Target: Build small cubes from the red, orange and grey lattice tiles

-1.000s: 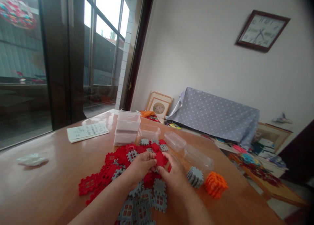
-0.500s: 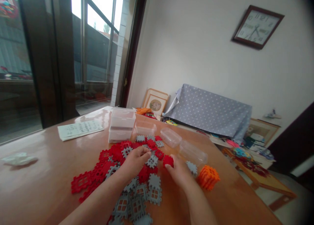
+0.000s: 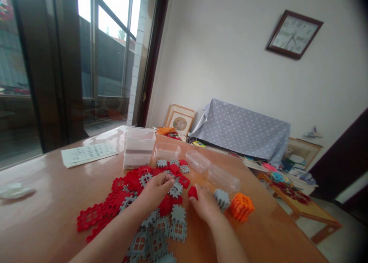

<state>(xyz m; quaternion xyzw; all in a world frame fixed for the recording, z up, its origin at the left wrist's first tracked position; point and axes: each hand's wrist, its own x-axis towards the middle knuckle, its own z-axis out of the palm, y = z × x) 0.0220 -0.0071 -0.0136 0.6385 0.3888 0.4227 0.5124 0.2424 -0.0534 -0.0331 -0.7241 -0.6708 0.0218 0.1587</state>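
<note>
My left hand (image 3: 159,184) is over the pile with thumb and fingers pinched together; what is between them, if anything, is hidden. Just right of its fingertips lies a grey window-shaped interlocking tile (image 3: 176,189). My right hand (image 3: 203,203) is closed on a red interlocking tile (image 3: 193,193), mostly covered by the fingers. Red tiles (image 3: 91,216) spread to the left of the pile, and grey tiles (image 3: 156,242) gather at its near end. Beside my right hand stand a stack of grey tiles (image 3: 221,199) and a stack of orange tiles (image 3: 242,207).
Behind the pile are stacked translucent boxes (image 3: 139,142) and several clear shallow containers (image 3: 197,160). Sheets of paper (image 3: 89,154) and a crumpled white wrapper (image 3: 15,191) lie on the left of the brown table (image 3: 54,209). A low wooden stool (image 3: 319,217) stands to the right.
My view has shifted slightly. The red tile in my right hand shows less and seems turned between the fingers. More of the grey stack shows beside that hand. My left hand stays nearly in place.
</note>
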